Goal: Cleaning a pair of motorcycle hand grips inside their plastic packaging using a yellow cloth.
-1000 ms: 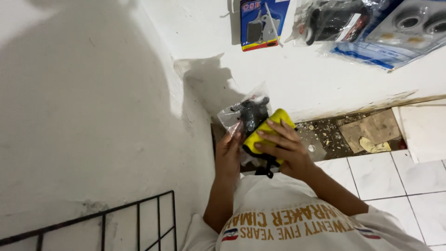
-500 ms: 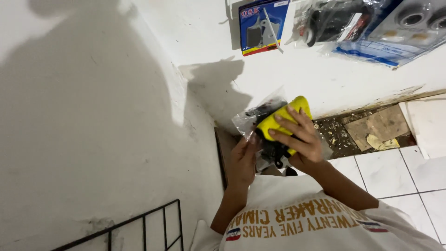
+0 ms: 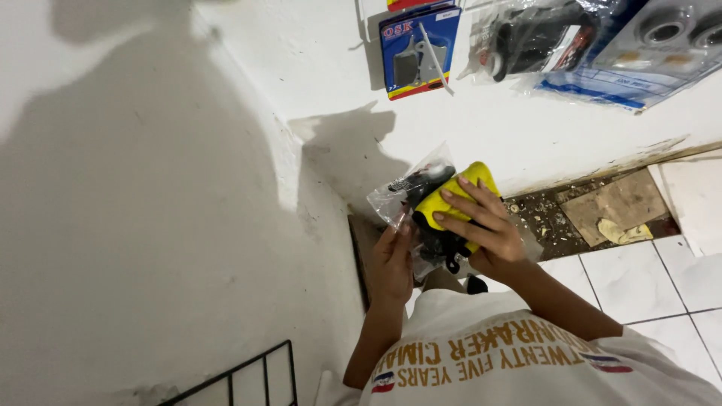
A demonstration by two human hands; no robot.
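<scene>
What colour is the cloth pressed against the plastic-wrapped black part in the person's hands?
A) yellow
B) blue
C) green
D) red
A: the right hand presses a yellow cloth onto the black part in its clear plastic bag, which the left hand steadies from below.

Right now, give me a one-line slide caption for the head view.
Left hand holds a clear bag of black parts while the right hand presses a yellow cloth on it, beside a white wall.
</scene>
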